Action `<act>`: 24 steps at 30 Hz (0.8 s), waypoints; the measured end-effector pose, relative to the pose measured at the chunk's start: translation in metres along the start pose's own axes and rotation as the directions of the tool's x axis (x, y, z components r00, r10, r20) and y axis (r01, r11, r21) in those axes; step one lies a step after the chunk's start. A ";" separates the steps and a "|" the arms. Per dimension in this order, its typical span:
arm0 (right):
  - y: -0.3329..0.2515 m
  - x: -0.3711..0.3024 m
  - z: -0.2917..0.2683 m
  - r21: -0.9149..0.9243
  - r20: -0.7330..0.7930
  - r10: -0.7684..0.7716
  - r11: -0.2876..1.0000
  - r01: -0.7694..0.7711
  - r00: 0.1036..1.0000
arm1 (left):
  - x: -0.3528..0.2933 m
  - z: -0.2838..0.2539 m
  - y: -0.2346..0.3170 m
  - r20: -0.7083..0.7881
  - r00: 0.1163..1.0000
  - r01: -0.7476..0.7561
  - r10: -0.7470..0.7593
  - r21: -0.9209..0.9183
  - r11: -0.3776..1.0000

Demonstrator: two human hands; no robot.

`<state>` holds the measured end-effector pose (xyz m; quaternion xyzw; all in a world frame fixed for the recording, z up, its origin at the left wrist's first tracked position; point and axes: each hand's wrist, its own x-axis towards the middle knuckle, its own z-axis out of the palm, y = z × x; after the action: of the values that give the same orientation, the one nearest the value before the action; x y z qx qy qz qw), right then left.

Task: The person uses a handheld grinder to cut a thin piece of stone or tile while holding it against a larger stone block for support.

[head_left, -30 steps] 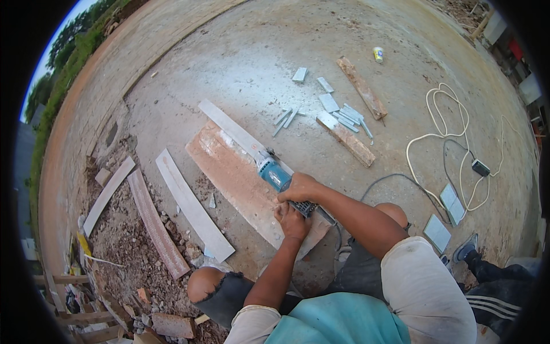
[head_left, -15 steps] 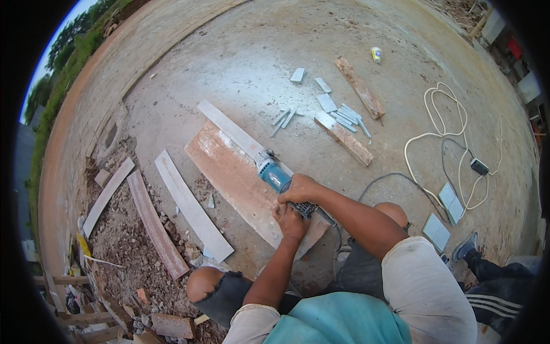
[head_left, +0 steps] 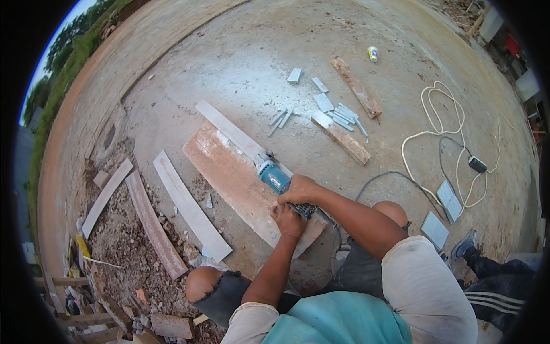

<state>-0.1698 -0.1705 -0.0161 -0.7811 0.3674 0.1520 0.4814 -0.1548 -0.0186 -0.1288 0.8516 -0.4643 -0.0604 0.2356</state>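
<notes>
I crouch over a long dusty reddish board (head_left: pixel 229 169) lying on the concrete ground. A teal angle grinder (head_left: pixel 274 175) rests on it next to a narrow grey tile strip (head_left: pixel 229 131). My right hand (head_left: pixel 299 190) wraps the grinder's body. My left hand (head_left: pixel 288 219) grips its dark rear handle just behind. The grinder's disc end points up-left along the strip. A grey cable (head_left: pixel 378 179) runs from the tool toward the right.
More grey and reddish strips (head_left: pixel 189 209) lie to the left beside rubble. Cut tile pieces (head_left: pixel 335 112) and two wooden blocks (head_left: pixel 355 86) lie farther off. A white cord coil (head_left: pixel 435 132) and square tiles (head_left: pixel 444 212) are at right, near another person's legs (head_left: pixel 492 275).
</notes>
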 end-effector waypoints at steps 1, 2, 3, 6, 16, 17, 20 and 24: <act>0.001 0.000 0.000 -0.008 -0.002 -0.001 1.000 0.001 1.000 | 0.000 0.000 0.000 -0.008 1.000 -0.002 0.002 -0.003 1.000; 0.001 0.000 0.001 -0.015 -0.004 -0.002 1.000 0.002 1.000 | 0.000 0.001 0.000 -0.038 0.999 -0.018 0.017 -0.016 1.000; 0.001 0.001 0.002 -0.024 -0.006 -0.003 1.000 0.002 1.000 | 0.000 0.001 0.000 -0.019 1.000 -0.003 0.003 -0.014 1.000; 0.002 0.000 0.002 -0.024 -0.007 0.007 1.000 -0.007 1.000 | 0.000 0.001 -0.001 -0.029 1.000 -0.002 0.001 -0.027 1.000; 0.005 -0.003 0.003 -0.017 0.009 0.022 1.000 -0.021 1.000 | -0.001 0.000 0.000 -0.030 1.000 0.004 -0.004 0.003 1.000; 0.005 -0.003 0.003 -0.016 0.009 0.022 1.000 -0.022 1.000 | 0.000 0.000 0.001 -0.043 0.999 -0.002 0.002 0.004 1.000; 0.006 -0.003 0.003 -0.012 0.015 0.024 1.000 -0.024 1.000 | -0.001 0.000 0.001 -0.032 0.999 0.013 -0.013 -0.013 1.000; 0.008 -0.004 0.002 -0.014 0.018 0.027 1.000 -0.027 0.999 | -0.002 0.002 -0.002 -0.025 1.000 0.014 -0.015 -0.023 1.000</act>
<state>-0.1778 -0.1692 -0.0199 -0.7779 0.3723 0.1680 0.4775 -0.1553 -0.0165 -0.1321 0.8528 -0.4545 -0.0566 0.2510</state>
